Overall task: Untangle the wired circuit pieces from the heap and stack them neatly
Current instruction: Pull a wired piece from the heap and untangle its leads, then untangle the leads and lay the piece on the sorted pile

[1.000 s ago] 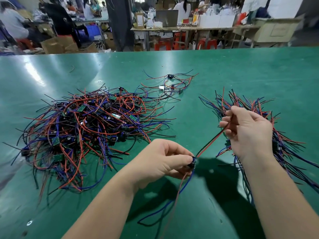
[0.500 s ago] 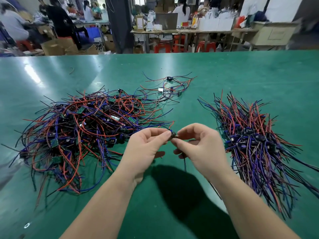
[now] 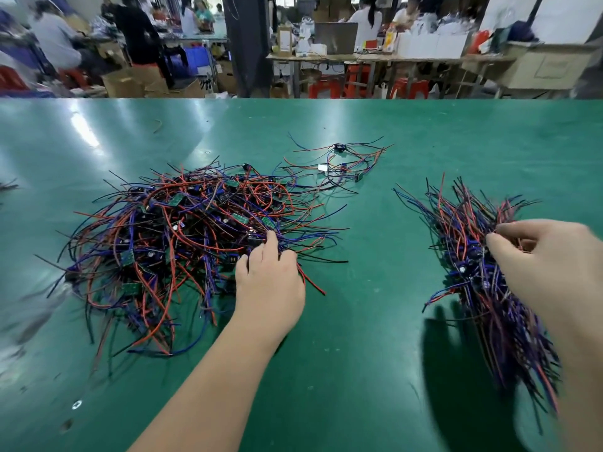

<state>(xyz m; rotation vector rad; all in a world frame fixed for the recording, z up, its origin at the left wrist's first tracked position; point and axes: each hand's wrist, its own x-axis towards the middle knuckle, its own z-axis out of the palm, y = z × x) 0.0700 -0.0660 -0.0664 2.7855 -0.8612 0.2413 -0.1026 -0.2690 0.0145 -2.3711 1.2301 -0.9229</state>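
Note:
A tangled heap of red, blue and black wires with small green circuit boards lies on the left of the green table. My left hand rests on the heap's right edge, its fingers spread down among the wires and gripping nothing that I can make out. On the right lies the sorted stack of wired pieces, their wires running roughly parallel. My right hand hovers over the stack's middle with fingers curled and the thumb close to them, pinching a wired piece down among the stack.
A small loose cluster of wired pieces lies behind the heap, toward the table's middle. Bare green surface separates the heap from the stack. Beyond the far table edge are workbenches, boxes, red stools and seated people.
My hands, together at the centre on one piece, have parted. The left went to the heap's edge; the right carried the piece onto the right-hand stack.

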